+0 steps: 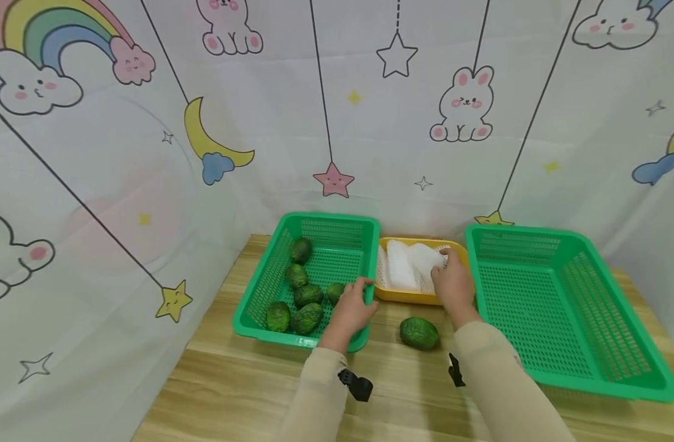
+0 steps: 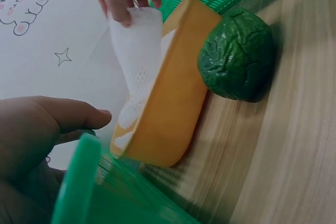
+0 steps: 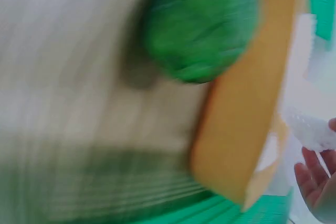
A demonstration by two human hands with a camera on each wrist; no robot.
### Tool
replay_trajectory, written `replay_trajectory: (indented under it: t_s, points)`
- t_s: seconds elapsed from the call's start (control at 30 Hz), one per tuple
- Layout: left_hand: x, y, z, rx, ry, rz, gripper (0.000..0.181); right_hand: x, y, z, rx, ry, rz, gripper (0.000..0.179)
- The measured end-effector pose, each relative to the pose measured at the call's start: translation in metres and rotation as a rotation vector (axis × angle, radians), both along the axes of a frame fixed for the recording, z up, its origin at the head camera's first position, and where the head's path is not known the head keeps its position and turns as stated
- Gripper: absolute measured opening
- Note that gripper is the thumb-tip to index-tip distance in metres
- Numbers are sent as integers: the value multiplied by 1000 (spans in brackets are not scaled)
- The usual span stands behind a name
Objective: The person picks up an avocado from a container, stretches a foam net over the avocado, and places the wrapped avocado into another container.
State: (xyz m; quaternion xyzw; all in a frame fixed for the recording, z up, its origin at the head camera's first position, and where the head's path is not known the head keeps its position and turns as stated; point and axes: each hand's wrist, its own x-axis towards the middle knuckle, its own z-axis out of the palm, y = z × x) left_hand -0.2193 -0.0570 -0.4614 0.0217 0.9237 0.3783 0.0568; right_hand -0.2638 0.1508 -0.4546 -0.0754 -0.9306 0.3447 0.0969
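My right hand (image 1: pixel 454 285) pinches the end of a white foam net sleeve (image 2: pixel 135 40), lifting that end above the yellow basket (image 1: pixel 409 298). Other white sleeves (image 1: pixel 401 270) lie in this basket. My left hand (image 1: pixel 349 312) hovers by the right rim of the left green basket (image 1: pixel 333 217), thumb and fingers apart, nothing held. One dark green, wrinkled avocado (image 1: pixel 419 333) rests on the table in front of the yellow basket, between my wrists. Several more avocados (image 1: pixel 306 319) lie inside the left basket, one partly hidden behind my left hand.
A second green basket (image 1: pixel 536 319), with nothing visible in it, stands to the right of the yellow one. All three baskets sit on a wood-grain table (image 1: pixel 226 380). Behind and to the left hangs a white curtain (image 1: pixel 403 153) printed with cartoon rabbits and stars.
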Motion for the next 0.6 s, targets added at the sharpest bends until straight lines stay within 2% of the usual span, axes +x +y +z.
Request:
replay_trajectory:
  t_s: [0.1,0.17,0.27,0.33,0.4,0.47,0.53,0.6]
  points:
    - [0,-1,5,-15,64,4,53,3,-2,15,-164,49,19,38]
    - [0,-1,11,-5,143,14,58,7,-2,25,-263,76,69,37]
    - [-1,1,22,41,270,8,62,13,-3,40,-330,101,186,37]
    - [-2,3,30,75,303,-31,66,18,-4,48,-347,84,286,38]
    - [-2,6,37,100,281,-92,69,23,-6,54,-372,60,381,40]
    - [-1,8,40,138,212,-145,67,29,-7,58,-429,35,451,44]
    - [0,9,40,207,128,-161,62,35,-8,59,-510,-5,474,53]
    - [1,8,36,289,75,-147,54,41,-8,55,-560,-67,473,63]
